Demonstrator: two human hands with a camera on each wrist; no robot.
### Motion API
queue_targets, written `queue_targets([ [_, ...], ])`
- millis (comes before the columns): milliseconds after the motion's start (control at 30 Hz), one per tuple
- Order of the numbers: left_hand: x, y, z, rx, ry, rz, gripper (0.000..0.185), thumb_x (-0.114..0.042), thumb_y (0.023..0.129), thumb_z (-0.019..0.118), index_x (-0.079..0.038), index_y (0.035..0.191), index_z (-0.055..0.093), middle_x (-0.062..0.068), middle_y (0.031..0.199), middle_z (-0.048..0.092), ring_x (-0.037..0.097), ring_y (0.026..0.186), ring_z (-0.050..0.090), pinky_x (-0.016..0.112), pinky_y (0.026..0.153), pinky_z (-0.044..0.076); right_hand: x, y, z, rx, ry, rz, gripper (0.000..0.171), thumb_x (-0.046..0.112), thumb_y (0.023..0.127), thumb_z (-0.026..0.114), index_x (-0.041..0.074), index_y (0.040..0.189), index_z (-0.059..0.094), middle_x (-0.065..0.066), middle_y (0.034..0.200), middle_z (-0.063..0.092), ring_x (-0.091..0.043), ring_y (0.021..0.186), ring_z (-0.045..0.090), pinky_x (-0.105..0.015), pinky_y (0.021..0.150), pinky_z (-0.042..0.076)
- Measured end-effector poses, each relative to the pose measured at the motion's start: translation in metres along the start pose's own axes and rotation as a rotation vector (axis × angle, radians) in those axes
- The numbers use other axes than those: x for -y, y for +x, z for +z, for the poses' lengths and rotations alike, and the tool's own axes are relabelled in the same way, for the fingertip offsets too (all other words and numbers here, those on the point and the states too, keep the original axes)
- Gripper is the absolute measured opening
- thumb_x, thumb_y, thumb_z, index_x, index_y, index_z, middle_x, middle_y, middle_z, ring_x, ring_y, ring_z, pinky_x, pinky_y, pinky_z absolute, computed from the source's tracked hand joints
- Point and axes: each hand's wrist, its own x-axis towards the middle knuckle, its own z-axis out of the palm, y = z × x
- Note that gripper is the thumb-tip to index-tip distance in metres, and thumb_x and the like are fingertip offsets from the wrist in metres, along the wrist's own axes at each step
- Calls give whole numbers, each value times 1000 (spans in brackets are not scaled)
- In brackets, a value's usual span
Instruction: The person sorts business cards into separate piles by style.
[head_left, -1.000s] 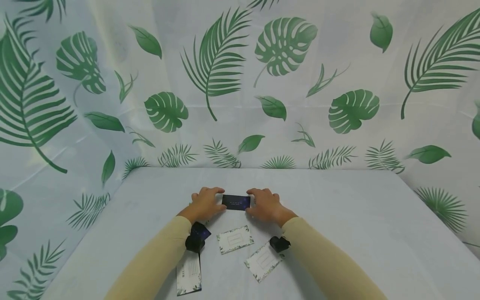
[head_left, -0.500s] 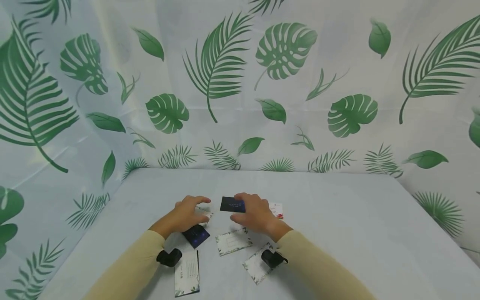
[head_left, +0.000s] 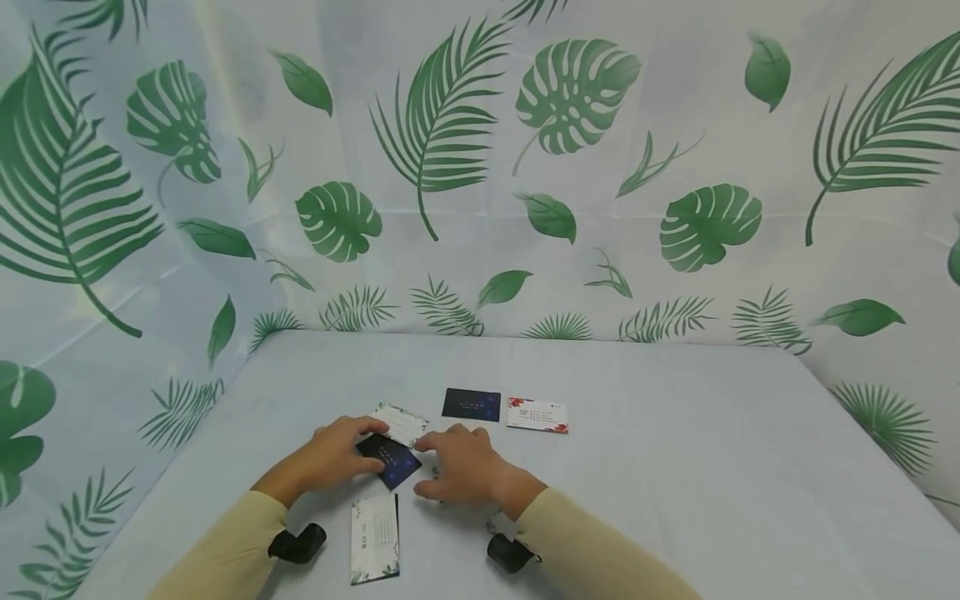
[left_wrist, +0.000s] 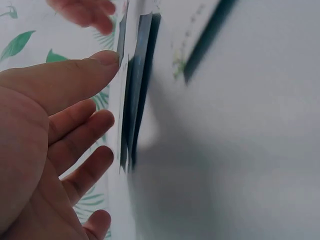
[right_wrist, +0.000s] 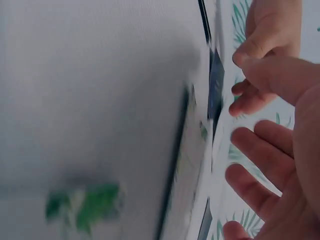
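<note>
A dark blue business card [head_left: 390,461] lies tilted on the table, with my left hand [head_left: 330,454] at its left side, thumb and fingers spread. In the left wrist view that thumb [left_wrist: 85,75] is close to the cards' edges; I cannot tell whether it touches. My right hand [head_left: 468,467] hovers just right of the same card, its fingers apart and holding nothing. A white leaf-bordered card [head_left: 402,424] lies behind the dark one. Two more leafy cards are mostly hidden under the right hand and wrist.
At the back, another dark blue card [head_left: 471,405] lies beside a white card with red flowers [head_left: 537,415]. A white card with printed lines [head_left: 375,537] and a dark edge is nearer me. A leaf-print curtain [head_left: 480,167] stands behind the table [head_left: 675,467].
Both hands have left the dark card at the back, which now lies beside the red-flowered card. They have moved left and nearer, to the tilted dark card.
</note>
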Motion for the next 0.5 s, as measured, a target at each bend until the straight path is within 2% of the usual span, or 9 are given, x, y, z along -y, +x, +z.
queue_targets([
  [100, 3, -3, 1, 15, -19, -4, 54, -24, 83, 82, -15, 133, 62, 11, 136, 59, 37, 131, 48, 63, 105, 31, 6, -1, 3, 60, -11, 10, 51, 45, 87, 74, 20, 130, 65, 9, 119, 66, -17, 118, 51, -43, 93, 34],
  [233, 7, -7, 2, 31, -43, 8, 54, -22, 84, 82, -14, 134, 61, 8, 137, 59, 35, 134, 47, 59, 107, 31, 8, -2, 4, 83, -35, 17, 49, 46, 87, 73, 21, 129, 66, 10, 118, 65, -16, 118, 50, -41, 94, 33],
  [367, 8, -12, 0, 30, -49, 30, 53, -20, 83, 82, -14, 131, 63, 7, 128, 64, 33, 124, 55, 59, 105, 33, 6, -1, 4, 70, -56, 25, 48, 44, 88, 73, 21, 129, 66, 11, 118, 66, -17, 118, 50, -42, 93, 32],
  [500, 7, -16, -3, 35, -66, 25, 49, -20, 83, 83, -15, 128, 64, 1, 120, 66, 26, 109, 60, 55, 98, 40, 4, 0, 5, 57, -44, 52, 48, 42, 88, 73, 20, 130, 66, 10, 116, 66, -18, 116, 51, -42, 92, 32],
])
